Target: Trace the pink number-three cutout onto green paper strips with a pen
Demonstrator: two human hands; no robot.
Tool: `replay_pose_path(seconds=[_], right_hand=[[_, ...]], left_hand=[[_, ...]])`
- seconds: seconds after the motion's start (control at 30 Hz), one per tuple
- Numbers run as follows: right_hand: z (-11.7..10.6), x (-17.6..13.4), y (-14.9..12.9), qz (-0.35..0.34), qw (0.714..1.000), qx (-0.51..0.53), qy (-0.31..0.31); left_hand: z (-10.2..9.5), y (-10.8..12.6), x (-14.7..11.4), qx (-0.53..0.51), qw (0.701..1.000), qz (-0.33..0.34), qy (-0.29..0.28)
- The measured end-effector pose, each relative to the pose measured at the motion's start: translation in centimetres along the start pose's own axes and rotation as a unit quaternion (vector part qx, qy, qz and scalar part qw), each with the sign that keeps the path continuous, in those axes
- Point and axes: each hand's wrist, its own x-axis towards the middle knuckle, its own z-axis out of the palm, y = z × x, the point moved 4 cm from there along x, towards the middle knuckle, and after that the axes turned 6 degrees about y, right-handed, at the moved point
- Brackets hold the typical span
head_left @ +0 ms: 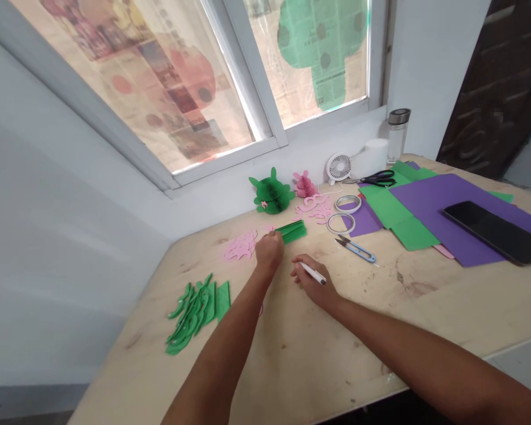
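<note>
My right hand (315, 284) has its fingers closed around a white pen (312, 272), held just above the wooden tabletop. Farther left and forward, my left hand (269, 252) has its fingers curled down; what they hold, if anything, is hidden. Its fingertips are beside a stack of folded green paper strips (295, 232), and I cannot tell whether they touch it. Left of that hand lies a heap of pink paper cutouts (241, 245). Nearer to me, green paper cutouts (194, 319) are piled by my left forearm.
Against the wall stand a green paper figure (273, 195), a pink one (305, 185), a white fan (338, 167) and a bottle (397, 139). To the right lie tape rolls (341, 223), blue thread snips (357, 249), black scissors (378, 178), purple paper (451, 218) and a phone (495, 230).
</note>
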Motion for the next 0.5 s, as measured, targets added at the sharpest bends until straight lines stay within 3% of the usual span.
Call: replay_pose_path(seconds=[0.3, 0.5], right_hand=[[-1.8, 0.2, -1.3, 0.018, 0.992, 0.099, 0.080], [-1.9, 0.1, -1.5, 0.050, 0.982, 0.166, 0.080]], left_hand=[[-4.2, 0.4, -7.6, -0.149, 0.970, -0.018, 0.189], [-5.0, 1.8, -11.4, -0.254, 0.936, 0.056, 0.238]])
